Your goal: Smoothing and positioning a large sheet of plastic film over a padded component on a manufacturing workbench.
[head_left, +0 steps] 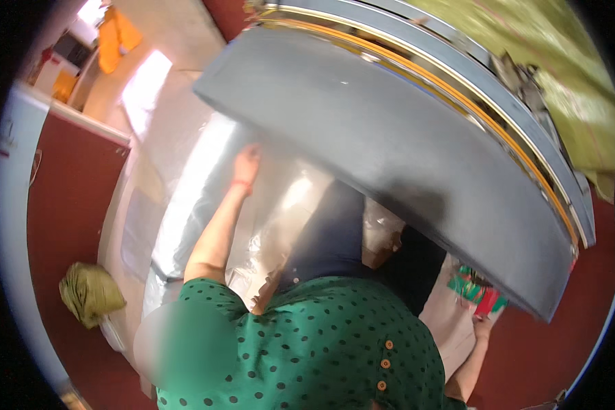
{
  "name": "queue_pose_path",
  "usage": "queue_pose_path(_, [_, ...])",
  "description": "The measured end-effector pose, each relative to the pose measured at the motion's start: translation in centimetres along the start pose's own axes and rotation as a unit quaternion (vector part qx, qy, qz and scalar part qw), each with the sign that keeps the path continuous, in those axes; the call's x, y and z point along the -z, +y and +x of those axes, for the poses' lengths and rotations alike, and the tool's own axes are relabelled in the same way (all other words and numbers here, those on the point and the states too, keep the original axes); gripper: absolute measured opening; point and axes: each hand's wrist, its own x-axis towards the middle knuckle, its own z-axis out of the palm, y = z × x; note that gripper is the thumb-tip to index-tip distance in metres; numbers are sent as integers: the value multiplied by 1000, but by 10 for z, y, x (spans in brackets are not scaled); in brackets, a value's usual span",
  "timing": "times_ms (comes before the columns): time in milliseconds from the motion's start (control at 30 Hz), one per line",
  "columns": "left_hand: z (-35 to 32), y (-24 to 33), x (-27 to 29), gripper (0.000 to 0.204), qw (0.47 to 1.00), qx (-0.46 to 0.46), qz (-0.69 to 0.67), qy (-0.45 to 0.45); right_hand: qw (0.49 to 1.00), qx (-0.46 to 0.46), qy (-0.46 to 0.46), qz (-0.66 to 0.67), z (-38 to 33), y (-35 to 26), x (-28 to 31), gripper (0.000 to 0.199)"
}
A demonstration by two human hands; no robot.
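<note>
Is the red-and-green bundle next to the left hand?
No, the red-and-green bundle is at the right hand, away from the left hand.

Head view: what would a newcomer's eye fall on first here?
Most likely the long grey slab slanting across the upper middle and right, then the green dotted shirt filling the lower middle. Smaller but vivid is the red-and-green item at lower right, by the right hand.
</note>
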Motion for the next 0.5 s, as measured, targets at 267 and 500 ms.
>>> queue_pose_path(267, [31,-50,92,11,946,-6,304,115,922,377,-46,-68,-14,-285,-24,32])
queue_pose_path(500, [-49,-33,112,4,976,5,206,72,883,421,-40,-203,-48,-340,-7,32])
